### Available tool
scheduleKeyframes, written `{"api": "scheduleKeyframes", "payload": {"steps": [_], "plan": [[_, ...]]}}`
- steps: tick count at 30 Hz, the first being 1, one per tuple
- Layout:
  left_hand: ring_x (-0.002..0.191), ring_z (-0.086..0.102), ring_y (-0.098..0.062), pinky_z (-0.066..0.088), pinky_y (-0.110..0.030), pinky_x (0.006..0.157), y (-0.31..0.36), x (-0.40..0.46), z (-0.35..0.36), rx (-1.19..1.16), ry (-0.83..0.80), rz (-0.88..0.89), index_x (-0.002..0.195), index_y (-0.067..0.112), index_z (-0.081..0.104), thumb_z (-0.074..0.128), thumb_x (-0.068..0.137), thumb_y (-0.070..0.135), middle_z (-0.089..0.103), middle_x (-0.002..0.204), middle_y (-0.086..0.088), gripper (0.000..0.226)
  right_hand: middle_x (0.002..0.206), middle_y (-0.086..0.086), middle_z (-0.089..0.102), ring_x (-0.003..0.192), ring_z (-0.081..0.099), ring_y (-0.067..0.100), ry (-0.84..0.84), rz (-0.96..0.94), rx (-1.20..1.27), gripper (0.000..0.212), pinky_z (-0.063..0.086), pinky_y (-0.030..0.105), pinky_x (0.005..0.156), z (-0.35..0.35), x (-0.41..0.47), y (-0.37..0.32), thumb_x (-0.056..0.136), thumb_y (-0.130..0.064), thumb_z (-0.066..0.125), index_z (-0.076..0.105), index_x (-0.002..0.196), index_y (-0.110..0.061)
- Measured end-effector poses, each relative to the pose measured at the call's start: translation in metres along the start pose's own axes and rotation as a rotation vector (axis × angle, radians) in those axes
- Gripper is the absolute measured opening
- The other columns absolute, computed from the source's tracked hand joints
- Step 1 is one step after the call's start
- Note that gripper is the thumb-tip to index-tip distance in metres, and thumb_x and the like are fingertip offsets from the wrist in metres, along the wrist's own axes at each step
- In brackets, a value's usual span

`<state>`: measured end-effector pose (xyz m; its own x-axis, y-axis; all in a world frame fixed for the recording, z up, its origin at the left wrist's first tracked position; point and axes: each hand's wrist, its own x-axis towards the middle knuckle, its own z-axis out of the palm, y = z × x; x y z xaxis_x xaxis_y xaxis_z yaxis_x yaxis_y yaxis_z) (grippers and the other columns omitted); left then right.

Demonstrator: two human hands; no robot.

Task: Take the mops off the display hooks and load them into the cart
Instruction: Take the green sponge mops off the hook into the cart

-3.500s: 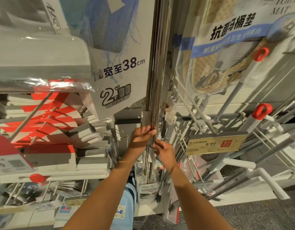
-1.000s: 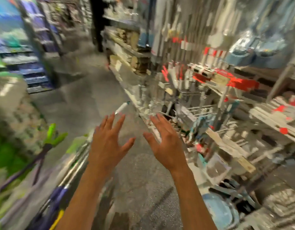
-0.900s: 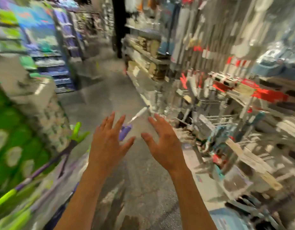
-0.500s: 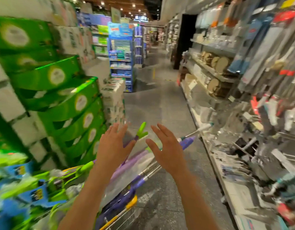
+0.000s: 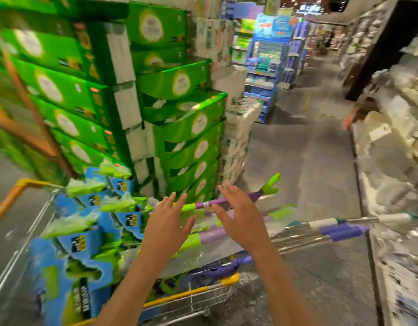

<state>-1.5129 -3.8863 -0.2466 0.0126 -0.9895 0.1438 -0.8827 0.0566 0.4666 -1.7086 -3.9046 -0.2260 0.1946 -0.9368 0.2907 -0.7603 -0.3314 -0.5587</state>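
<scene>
Both hands are now hovering empty over the yellow-trimmed wire shopping cart (image 5: 187,291): the left hand (image 5: 167,225) and the right hand (image 5: 241,222) are spreading their fingers wide and gripping nothing, whereas a few seconds ago they were closing around the chrome mop poles hanging at the display rack. The view has been swinging away from that rack and round to the cart, which is sitting beside a tall stack of green cardboard cartons (image 5: 179,128).

The long mops with purple and lime-green handles (image 5: 212,203) are lying across the cart, their shafts sticking out over its right edge toward the aisle, with the silver poles with purple grips (image 5: 339,230) lowest and furthest out. Blue-and-green packaged mop heads (image 5: 90,227) are filling the cart's left side.

This reads as a load just delivered (the frame is motion-blurred, so which mop went in last cannot be told). The display hooks are no longer in view, so another trip back is probably coming, and the overhanging handles could snag the white shelving on the right (image 5: 396,161).
</scene>
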Motion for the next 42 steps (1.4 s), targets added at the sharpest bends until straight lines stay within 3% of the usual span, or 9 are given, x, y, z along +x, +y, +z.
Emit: {"api": "scheduleKeyframes", "payload": {"steps": [5, 10, 21, 25, 28, 32, 35, 38, 42], "plan": [[0.148, 0.031, -0.021, 0.031, -0.034, 0.114, -0.003, -0.019, 0.011, -0.047, -0.016, -0.145, 0.154, 0.023, 0.037, 0.056, 0.098, 0.047, 0.033, 0.161, -0.001, 0.064, 0.16, -0.003, 0.035, 0.149, 0.029, 0.015, -0.184, -0.03, 0.034, 0.084, 0.025, 0.037, 0.121, 0.021, 0.012, 0.016, 0.082, -0.075, 0.027, 0.046, 0.148, -0.027], [0.15, 0.026, -0.018, 0.031, -0.036, 0.115, -0.005, -0.033, 0.031, -0.114, -0.046, -0.364, 0.156, 0.027, 0.032, 0.05, 0.098, 0.054, 0.026, 0.164, 0.002, 0.067, 0.16, -0.004, 0.034, 0.149, 0.028, 0.014, -0.312, -0.097, 0.05, 0.061, 0.023, 0.033, 0.121, 0.043, 0.019, 0.042, 0.096, -0.057, 0.052, 0.045, 0.149, -0.027], [0.135, 0.048, -0.021, 0.044, -0.034, 0.1, -0.022, -0.055, 0.095, -0.35, 0.004, -0.729, 0.154, 0.015, 0.037, 0.051, 0.101, 0.048, 0.044, 0.153, -0.003, 0.064, 0.158, -0.003, 0.04, 0.145, 0.034, 0.015, -0.604, -0.186, 0.035, 0.057, 0.029, 0.033, 0.116, 0.108, 0.029, 0.081, 0.098, -0.054, 0.052, 0.042, 0.15, -0.032], [0.102, 0.057, -0.024, 0.041, -0.032, 0.083, -0.043, -0.044, 0.118, -0.628, 0.018, -0.995, 0.103, 0.02, 0.061, 0.047, 0.103, 0.048, 0.057, 0.108, -0.006, 0.031, 0.153, -0.006, 0.046, 0.141, 0.041, 0.015, -0.689, -0.202, -0.064, 0.052, 0.034, 0.031, 0.11, 0.134, 0.04, 0.095, 0.101, -0.052, 0.047, 0.045, 0.149, -0.031], [0.074, 0.052, -0.02, 0.044, -0.035, 0.071, -0.058, -0.036, 0.131, -0.914, 0.136, -1.173, 0.075, 0.028, 0.043, 0.047, 0.1, 0.056, 0.041, 0.078, 0.0, 0.037, 0.152, -0.003, 0.047, 0.139, 0.043, 0.017, -0.757, -0.169, -0.078, 0.05, 0.035, 0.03, 0.108, 0.154, 0.049, 0.108, 0.101, -0.05, 0.048, 0.045, 0.148, -0.031], [0.066, 0.041, -0.015, 0.038, -0.03, 0.061, -0.063, -0.02, 0.144, -1.233, 0.366, -1.322, 0.113, 0.022, 0.044, 0.053, 0.096, 0.057, 0.031, 0.073, 0.005, 0.04, 0.147, 0.005, 0.052, 0.133, 0.049, 0.023, -0.866, -0.099, -0.13, 0.059, 0.04, 0.035, 0.107, 0.182, 0.056, 0.127, 0.099, -0.056, 0.048, 0.045, 0.149, -0.025], [0.088, 0.06, -0.023, 0.051, -0.037, 0.079, -0.06, -0.015, 0.159, -1.336, 0.541, -1.377, 0.15, 0.014, 0.027, 0.058, 0.098, 0.049, 0.045, 0.083, 0.002, 0.07, 0.141, 0.003, 0.054, 0.13, 0.05, 0.023, -0.883, -0.092, -0.16, 0.06, 0.042, 0.038, 0.107, 0.195, 0.059, 0.136, 0.095, -0.062, 0.049, 0.052, 0.144, -0.027], [0.103, 0.067, -0.033, 0.057, -0.039, 0.081, -0.061, -0.016, 0.172, -1.423, 0.59, -1.401, 0.13, 0.005, 0.055, 0.056, 0.099, 0.046, 0.063, 0.099, -0.01, 0.05, 0.133, 0.001, 0.056, 0.126, 0.052, 0.022, -0.901, -0.08, -0.145, 0.057, 0.045, 0.039, 0.102, 0.204, 0.06, 0.139, 0.093, -0.065, 0.049, 0.057, 0.138, -0.031], [0.1, 0.066, -0.031, 0.056, -0.044, 0.084, -0.063, -0.016, 0.182, -1.534, 0.526, -1.407, 0.11, 0.017, 0.06, 0.06, 0.093, 0.055, 0.065, 0.108, -0.014, 0.042, 0.138, -0.003, 0.059, 0.127, 0.054, 0.018, -0.925, -0.107, -0.177, 0.057, 0.047, 0.036, 0.098, 0.211, 0.056, 0.136, 0.095, -0.067, 0.045, 0.059, 0.134, -0.028]]}}
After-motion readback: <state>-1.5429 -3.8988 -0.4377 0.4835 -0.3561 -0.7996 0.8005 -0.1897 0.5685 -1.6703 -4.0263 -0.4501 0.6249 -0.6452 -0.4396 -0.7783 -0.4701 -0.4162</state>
